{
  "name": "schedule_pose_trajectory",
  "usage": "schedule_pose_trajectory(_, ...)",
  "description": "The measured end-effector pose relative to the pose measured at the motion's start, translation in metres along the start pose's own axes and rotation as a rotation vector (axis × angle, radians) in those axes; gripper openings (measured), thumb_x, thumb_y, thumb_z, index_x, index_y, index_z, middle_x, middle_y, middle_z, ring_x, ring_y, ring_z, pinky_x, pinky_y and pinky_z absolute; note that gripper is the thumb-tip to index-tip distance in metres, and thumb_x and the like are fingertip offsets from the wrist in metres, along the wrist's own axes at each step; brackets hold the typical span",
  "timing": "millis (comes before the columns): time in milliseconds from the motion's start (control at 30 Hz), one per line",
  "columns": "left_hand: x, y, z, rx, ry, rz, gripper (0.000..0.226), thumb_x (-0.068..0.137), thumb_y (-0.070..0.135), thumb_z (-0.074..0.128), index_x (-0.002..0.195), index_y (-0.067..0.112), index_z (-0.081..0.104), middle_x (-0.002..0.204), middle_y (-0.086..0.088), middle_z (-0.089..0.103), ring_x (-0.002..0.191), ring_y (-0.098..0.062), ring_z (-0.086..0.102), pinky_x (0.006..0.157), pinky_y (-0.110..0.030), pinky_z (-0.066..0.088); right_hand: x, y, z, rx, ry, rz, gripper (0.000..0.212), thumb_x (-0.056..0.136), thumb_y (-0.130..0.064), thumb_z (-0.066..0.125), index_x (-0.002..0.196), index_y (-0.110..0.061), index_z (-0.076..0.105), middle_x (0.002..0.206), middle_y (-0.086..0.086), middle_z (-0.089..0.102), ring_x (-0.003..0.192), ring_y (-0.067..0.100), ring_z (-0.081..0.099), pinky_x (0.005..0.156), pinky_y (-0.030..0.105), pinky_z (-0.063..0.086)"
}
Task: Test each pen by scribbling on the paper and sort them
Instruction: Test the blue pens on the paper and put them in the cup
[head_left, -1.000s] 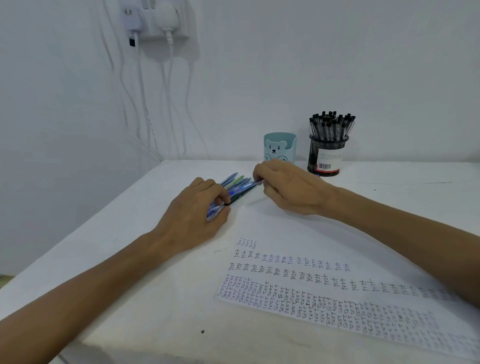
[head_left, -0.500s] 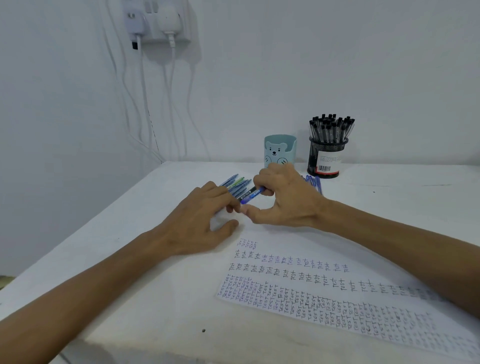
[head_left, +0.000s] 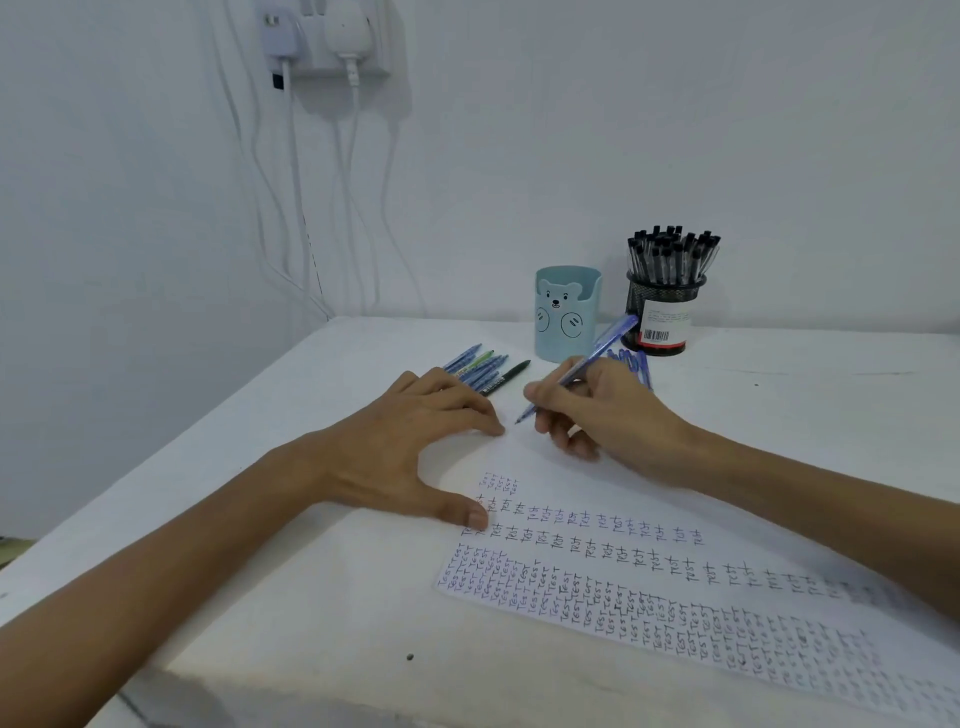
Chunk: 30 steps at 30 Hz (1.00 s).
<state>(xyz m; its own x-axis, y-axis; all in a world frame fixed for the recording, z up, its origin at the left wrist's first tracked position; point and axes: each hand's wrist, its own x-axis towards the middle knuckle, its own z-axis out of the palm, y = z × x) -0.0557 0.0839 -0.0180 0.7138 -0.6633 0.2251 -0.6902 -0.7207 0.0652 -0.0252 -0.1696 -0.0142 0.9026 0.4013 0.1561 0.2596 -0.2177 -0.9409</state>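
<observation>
Right hand (head_left: 608, 415) is pinching blue pen (head_left: 582, 371), axis slanting upper-right to tip lower-left over paper (head_left: 545, 467), beside left hand (head_left: 410, 441) pressing flat, fingers spread.

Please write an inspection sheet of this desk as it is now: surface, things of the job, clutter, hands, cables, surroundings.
Surface: white table, one small dark speck near the front edge.
Job's things: paper filled with rows of "TEST"; loose pens lying behind the left hand; a few blue pens behind the right hand; black mesh cup full of black-capped pens; teal bear pen holder, contents not visible.
Clutter: nothing seen.
Hands: left hand pressed flat on the paper; right hand gripping a blue pen, tip close to the paper.
Cables: white cables hang from wall plugs.
Surroundings: plain white wall.
</observation>
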Motion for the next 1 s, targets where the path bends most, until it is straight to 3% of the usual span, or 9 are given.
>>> schedule_pose_trajectory(100, 0.000, 0.000, 0.000, -0.009, -0.009, -0.008, 0.084, 0.072, 0.091, 0.058, 0.140, 0.040, 0.053, 0.140, 0.031, 0.045, 0.136, 0.001, 0.032, 0.109, -0.028, 0.028, -0.006, 0.001, 0.001, 0.057, -0.106, 0.063, 0.023, 0.101, -0.027, 0.062, 0.091, -0.006, 0.065, 0.083, 0.030, 0.067, 0.062, 0.031, 0.051, 0.042, 0.027, 0.032)
schedule_pose_trajectory(167, 0.000, 0.000, 0.000, -0.008, -0.012, -0.010, 0.085, 0.072, 0.091, 0.058, 0.140, 0.040, 0.053, 0.140, 0.031, 0.045, 0.136, 0.001, 0.032, 0.109, -0.030, 0.029, -0.010, -0.002, 0.002, 0.105, -0.159, 0.068, 0.015, 0.101, -0.017, 0.059, 0.101, -0.003, 0.066, 0.080, 0.021, 0.069, 0.059, 0.026, 0.055, 0.040, 0.025, 0.034)
schedule_pose_trajectory(433, 0.001, 0.000, -0.001, -0.010, -0.034, -0.012, 0.085, 0.073, 0.091, 0.057, 0.140, 0.039, 0.053, 0.140, 0.029, 0.045, 0.134, 0.000, 0.033, 0.110, -0.031, 0.032, -0.019, -0.007, 0.010, -0.132, -0.217, -0.048, 0.007, 0.089, -0.001, 0.067, 0.083, 0.002, 0.068, 0.062, 0.010, 0.067, 0.047, 0.008, 0.053, 0.049, 0.018, 0.042)
schedule_pose_trajectory(667, 0.001, -0.001, 0.000, -0.008, -0.045, -0.011, 0.085, 0.074, 0.091, 0.056, 0.141, 0.038, 0.052, 0.141, 0.027, 0.045, 0.134, 0.000, 0.033, 0.110, -0.030, 0.031, -0.024, -0.007, 0.011, -0.171, -0.232, -0.122, 0.011, 0.087, -0.002, 0.069, 0.077, -0.005, 0.070, 0.066, 0.012, 0.069, 0.060, 0.016, 0.060, 0.061, 0.027, 0.049)
schedule_pose_trajectory(1000, 0.000, -0.001, 0.000, -0.019, -0.046, -0.010, 0.083, 0.075, 0.087, 0.060, 0.141, 0.037, 0.052, 0.141, 0.025, 0.045, 0.135, -0.002, 0.034, 0.113, -0.031, 0.031, -0.023, -0.005, 0.012, -0.193, -0.258, -0.146, 0.010, 0.088, -0.002, 0.071, 0.079, -0.005, 0.072, 0.073, 0.016, 0.072, 0.064, 0.022, 0.062, 0.064, 0.030, 0.051)
